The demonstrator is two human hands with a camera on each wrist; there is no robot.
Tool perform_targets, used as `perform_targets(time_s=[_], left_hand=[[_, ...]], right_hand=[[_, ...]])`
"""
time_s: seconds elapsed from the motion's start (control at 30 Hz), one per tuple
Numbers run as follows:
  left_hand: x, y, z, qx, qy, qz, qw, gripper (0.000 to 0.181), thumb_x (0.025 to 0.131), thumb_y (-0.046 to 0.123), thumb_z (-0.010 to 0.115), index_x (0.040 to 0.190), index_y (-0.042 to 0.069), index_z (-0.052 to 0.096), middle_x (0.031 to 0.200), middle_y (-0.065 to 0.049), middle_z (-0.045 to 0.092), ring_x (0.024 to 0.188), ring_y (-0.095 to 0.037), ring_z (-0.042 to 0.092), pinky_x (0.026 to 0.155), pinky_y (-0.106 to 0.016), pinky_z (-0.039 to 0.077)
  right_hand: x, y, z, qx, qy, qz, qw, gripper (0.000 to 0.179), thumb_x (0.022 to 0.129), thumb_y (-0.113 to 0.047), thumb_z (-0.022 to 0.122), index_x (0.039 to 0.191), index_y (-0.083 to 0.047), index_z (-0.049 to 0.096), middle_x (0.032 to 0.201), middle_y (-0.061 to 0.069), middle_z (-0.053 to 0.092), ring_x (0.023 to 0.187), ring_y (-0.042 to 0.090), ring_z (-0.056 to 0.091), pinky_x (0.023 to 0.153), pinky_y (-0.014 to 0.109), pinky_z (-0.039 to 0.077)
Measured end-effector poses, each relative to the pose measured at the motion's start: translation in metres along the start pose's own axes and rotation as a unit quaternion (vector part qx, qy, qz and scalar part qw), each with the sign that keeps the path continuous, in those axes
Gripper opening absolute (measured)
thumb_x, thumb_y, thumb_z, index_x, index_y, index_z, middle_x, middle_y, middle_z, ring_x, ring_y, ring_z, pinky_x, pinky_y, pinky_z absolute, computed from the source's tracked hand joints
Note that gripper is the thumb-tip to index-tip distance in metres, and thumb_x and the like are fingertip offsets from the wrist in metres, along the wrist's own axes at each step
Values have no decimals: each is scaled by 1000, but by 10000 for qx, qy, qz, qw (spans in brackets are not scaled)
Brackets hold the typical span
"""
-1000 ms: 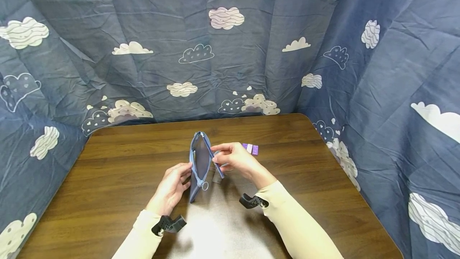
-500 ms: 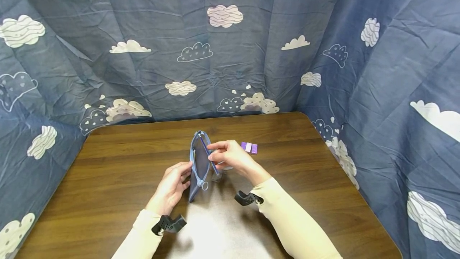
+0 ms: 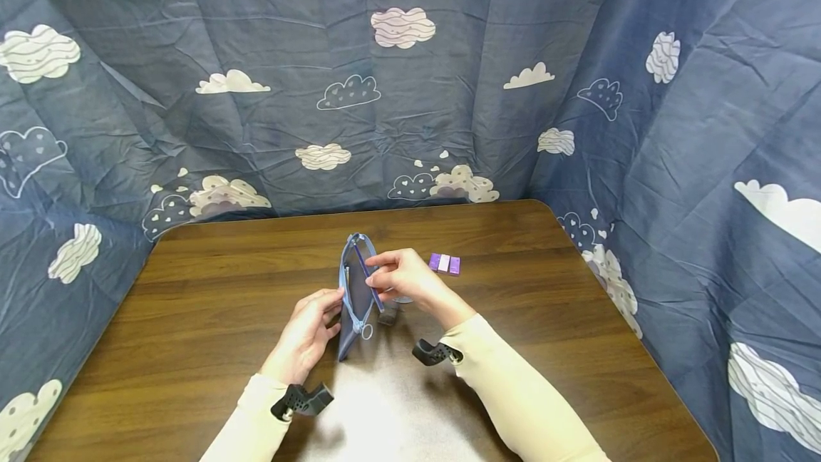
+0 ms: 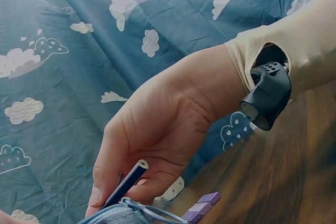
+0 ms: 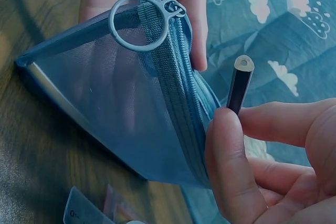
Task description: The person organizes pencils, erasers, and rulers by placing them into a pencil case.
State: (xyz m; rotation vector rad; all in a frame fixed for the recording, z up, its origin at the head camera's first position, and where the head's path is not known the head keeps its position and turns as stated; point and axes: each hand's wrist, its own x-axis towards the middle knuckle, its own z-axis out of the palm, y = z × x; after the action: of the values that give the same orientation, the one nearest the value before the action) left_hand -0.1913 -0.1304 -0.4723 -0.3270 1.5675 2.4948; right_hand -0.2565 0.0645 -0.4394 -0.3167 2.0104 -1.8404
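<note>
My left hand (image 3: 310, 334) grips the near side of a blue mesh zip pouch (image 3: 347, 339) and holds it upright, its mouth spread wide. A ring pull (image 5: 139, 23) hangs from the zip at the near end. Between thumb and fingers my right hand (image 3: 413, 280) pinches a dark blue pencil (image 5: 240, 85). In the head view the pencil slants across the pouch's mouth, its far end at the far corner of the opening. The flat end with the core points toward me. A slender item (image 3: 347, 276) shows inside the pouch along its left wall.
A purple and white block (image 3: 445, 264) lies on the wooden table (image 3: 513, 291) behind my right hand. Clear plastic pieces, one a marked piece (image 5: 84, 208), lie just right of the pouch, partly under that hand. Cloud-print cloth (image 3: 269, 127) hangs behind and beside the table.
My right hand has moved a little left, bringing the pencil from beside the pouch's right rim to over its opening. The left hand and pouch have stayed almost still.
</note>
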Motion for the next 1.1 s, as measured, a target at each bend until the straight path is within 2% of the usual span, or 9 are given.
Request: perform_targets(time_s=[0.47,0.6,0.73,0.97,1.1], left_hand=[[-1,1,0,57,29,-40,10000,19,95,12,64,77,15,65,88,-2,62,103,-27,51,104,-59,21],[-1,1,1,34,37,-42,10000,19,95,12,64,77,15,65,90,-3,62,102,-27,52,105,-61,20],[-1,1,1,19,33,-62,10000,19,95,12,64,76,15,65,89,-3,62,100,-26,53,103,-60,21],[-2,1,1,-1,-27,-67,10000,19,96,12,64,77,16,65,91,-3,61,101,-25,51,101,-58,22],[-2,1,1,-35,-8,-45,10000,19,95,13,65,77,15,66,92,-3,61,101,-26,49,101,-59,22]], right_hand=[[3,0,3,-87,-5,-21,10000,48,85,1,72,131,5,60,98,24,71,69,15,67,65,35,58],[3,0,4,-65,4,-2,10000,48,85,1,72,131,5,60,103,27,70,69,15,67,64,33,58],[3,0,4,-4,4,15,10000,47,86,2,72,131,6,60,101,24,71,68,15,67,64,32,58],[1,0,3,-17,-46,-4,10000,48,88,1,71,133,6,58,100,17,73,72,17,68,67,36,58],[-1,-1,3,2,-50,-60,10000,45,88,0,72,131,4,60,98,13,74,74,18,68,73,43,58]])
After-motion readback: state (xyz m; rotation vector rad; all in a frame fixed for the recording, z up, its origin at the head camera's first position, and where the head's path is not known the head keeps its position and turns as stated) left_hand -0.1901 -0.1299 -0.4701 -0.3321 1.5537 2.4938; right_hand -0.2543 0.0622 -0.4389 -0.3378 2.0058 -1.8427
